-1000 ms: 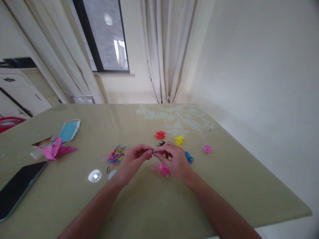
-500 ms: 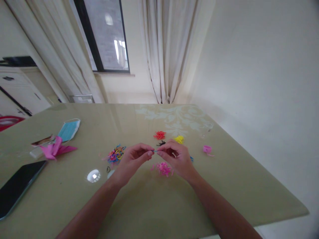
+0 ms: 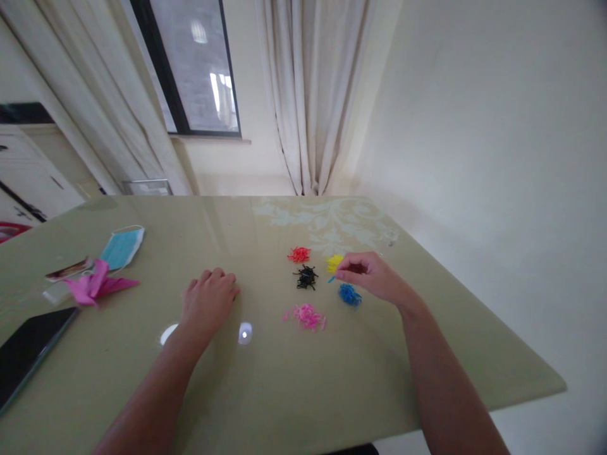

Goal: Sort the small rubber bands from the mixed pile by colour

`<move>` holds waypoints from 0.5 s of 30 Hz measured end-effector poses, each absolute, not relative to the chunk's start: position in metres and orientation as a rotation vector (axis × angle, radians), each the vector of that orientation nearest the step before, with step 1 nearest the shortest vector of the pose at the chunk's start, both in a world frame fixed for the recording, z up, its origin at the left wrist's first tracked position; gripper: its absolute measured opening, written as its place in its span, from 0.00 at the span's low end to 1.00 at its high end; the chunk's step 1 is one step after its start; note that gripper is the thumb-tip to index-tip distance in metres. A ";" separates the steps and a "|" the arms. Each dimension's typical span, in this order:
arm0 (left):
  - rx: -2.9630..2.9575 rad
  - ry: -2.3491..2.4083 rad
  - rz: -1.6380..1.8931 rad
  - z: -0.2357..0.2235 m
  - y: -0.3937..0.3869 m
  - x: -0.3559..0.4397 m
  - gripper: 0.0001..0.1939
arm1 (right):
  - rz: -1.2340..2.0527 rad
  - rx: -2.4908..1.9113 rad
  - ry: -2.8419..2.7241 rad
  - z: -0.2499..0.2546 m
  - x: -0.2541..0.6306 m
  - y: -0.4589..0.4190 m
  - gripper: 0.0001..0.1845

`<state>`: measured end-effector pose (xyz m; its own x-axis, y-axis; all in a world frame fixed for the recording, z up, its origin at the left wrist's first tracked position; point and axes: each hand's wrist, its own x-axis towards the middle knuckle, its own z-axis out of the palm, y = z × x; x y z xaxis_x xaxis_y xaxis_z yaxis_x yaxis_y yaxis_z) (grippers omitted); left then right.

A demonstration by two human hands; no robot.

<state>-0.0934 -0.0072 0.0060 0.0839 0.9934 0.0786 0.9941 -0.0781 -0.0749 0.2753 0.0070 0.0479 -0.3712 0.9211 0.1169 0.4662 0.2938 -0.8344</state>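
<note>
My right hand (image 3: pixel 367 273) is pinched shut on a small blue rubber band (image 3: pixel 331 279), held just above and left of the blue pile (image 3: pixel 349 295). Beside its fingertips lies a yellow pile (image 3: pixel 334 263), partly covered by the hand. My left hand (image 3: pixel 211 300) rests palm down with bent fingers where the mixed-colour bands lay; it hides them, and its fingertips do not show. Between the hands are sorted piles of small rubber bands: red (image 3: pixel 298 254), black (image 3: pixel 306 277) and pink (image 3: pixel 308 317).
On the left of the glossy table (image 3: pixel 294 385) lie a black phone (image 3: pixel 35 354), a pink folded paper piece (image 3: pixel 98 284) and a blue face mask (image 3: pixel 122 248). A wall (image 3: pixel 497 189) runs along the right, and curtains (image 3: pixel 313 95) hang behind.
My hands have parted from their meeting point over the middle. The left has moved left onto the mixed pile; the right has moved right with the blue band, uncovering the black and blue piles.
</note>
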 end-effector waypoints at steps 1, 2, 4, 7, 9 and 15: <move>-2.225 -2.081 0.020 0.004 -0.006 -0.095 0.15 | 1.016 -1.288 -2.023 0.048 0.285 0.009 0.17; -2.224 -2.104 0.027 0.003 -0.005 -0.097 0.16 | 1.038 -1.346 -2.071 0.047 0.293 0.010 0.17; -2.224 -2.139 0.013 0.002 -0.003 -0.098 0.17 | 1.010 -1.462 -2.120 0.045 0.304 0.012 0.17; -2.215 -2.153 -0.002 0.001 0.000 -0.098 0.18 | 0.912 -1.560 -2.123 0.040 0.308 0.015 0.17; -2.207 -2.157 -0.014 -0.001 0.001 -0.100 0.18 | 0.878 -1.589 -2.139 0.036 0.307 0.017 0.17; -2.189 -2.205 -0.032 -0.007 0.002 -0.104 0.14 | 0.825 -1.700 -2.143 0.024 0.302 0.024 0.13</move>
<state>-0.1039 0.0022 -0.0067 -0.0072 0.9992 0.0392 0.9999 0.0076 -0.0098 0.3023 0.0244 0.0240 -0.2662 0.9557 -0.1259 0.7936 0.1431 -0.5914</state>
